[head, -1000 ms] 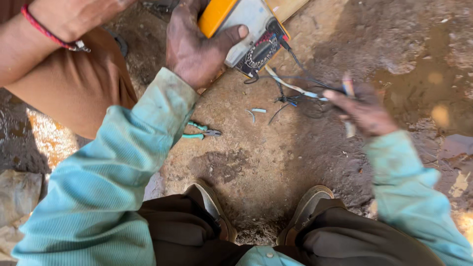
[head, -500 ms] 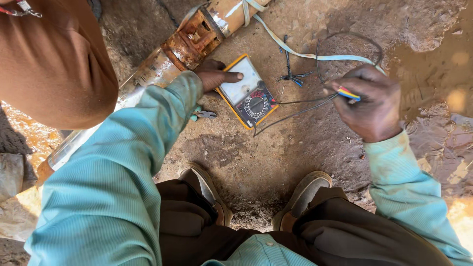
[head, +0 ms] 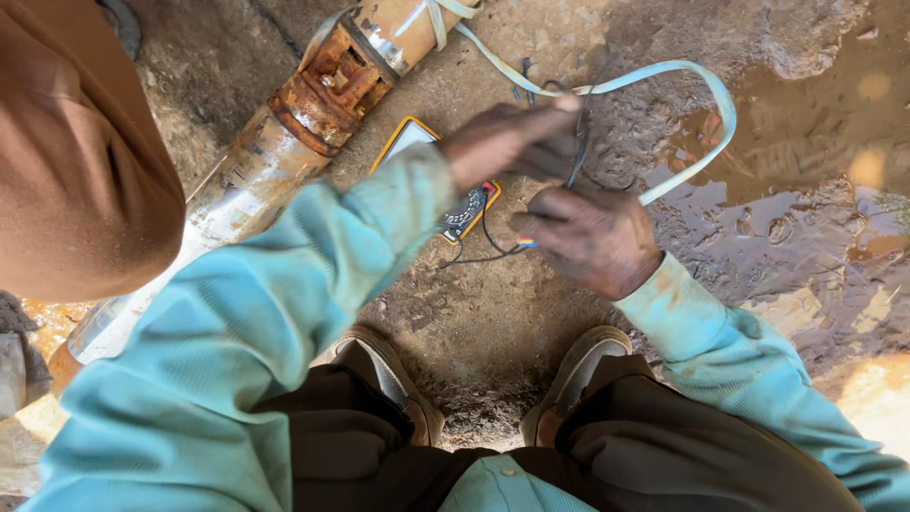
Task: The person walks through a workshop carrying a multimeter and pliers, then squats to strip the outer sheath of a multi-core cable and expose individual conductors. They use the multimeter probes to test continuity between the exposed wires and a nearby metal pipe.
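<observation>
Head view: both hands meet above the meter [head: 455, 204] on the muddy ground. Left hand [head: 507, 142] pinches the dark leads [head: 578, 156]; right hand [head: 588, 237] grips coloured wires [head: 524, 244], keeping them out of the mud beside the rusty pipe [head: 322, 90].

A yellow-edged meter [head: 445, 204] lies on the muddy ground beside a rusty pipe. Its pale dial face is partly hidden by a sleeve.
</observation>
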{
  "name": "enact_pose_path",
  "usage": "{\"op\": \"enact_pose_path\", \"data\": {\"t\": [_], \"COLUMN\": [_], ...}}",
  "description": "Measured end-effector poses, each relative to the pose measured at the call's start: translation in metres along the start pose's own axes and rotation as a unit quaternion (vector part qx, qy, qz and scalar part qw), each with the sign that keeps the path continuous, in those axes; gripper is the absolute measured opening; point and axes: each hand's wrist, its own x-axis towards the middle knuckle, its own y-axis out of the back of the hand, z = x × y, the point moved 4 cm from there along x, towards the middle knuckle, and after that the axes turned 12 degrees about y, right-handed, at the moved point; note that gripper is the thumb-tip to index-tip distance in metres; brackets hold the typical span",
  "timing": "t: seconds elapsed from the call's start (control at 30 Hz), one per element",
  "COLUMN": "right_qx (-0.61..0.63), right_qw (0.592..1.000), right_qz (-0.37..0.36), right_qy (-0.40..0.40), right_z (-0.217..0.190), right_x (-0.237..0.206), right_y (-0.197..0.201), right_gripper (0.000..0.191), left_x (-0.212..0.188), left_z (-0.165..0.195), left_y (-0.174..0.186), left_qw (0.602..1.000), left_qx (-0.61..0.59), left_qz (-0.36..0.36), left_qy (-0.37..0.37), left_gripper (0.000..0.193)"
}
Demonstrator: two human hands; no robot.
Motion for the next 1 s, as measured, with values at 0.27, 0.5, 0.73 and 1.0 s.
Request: {"op": "enact_pose_path", "data": {"t": [0.27,0.5,0.73,1.0], "right_qx": [0.107,0.505,0.615,0.547], "right_qw": [0.994,0.717,0.568,0.586], "right_qz": [0.028,0.274,0.38,0.443], "right_qy": [-0.023,-0.394,-0.394,-0.4], "right_z": [-0.027,0.023,0.058,0.077], "right_x": [-0.009,-0.036,-0.044,-0.078], "right_y": [-0.018,-0.01,0.01,0.029], "right_gripper": [0.034,0.037,0.044,0.042], "left_x": [-0.049,-0.109,-0.092,-0.076], "left_z": [0.051,0.014,-0.083,-0.166], "left_y": [0.014,0.03,-0.023,0.033], "left_qw": [0.973,0.958,0.971,0.915], "left_qx": [-0.103,-0.082,0.176,0.395], "left_qz": [0.096,0.103,-0.039,0.023], "left_qy": [-0.185,-0.254,-0.154,0.08], "left_gripper": [0.027,0.021,0.021,0.028]}}
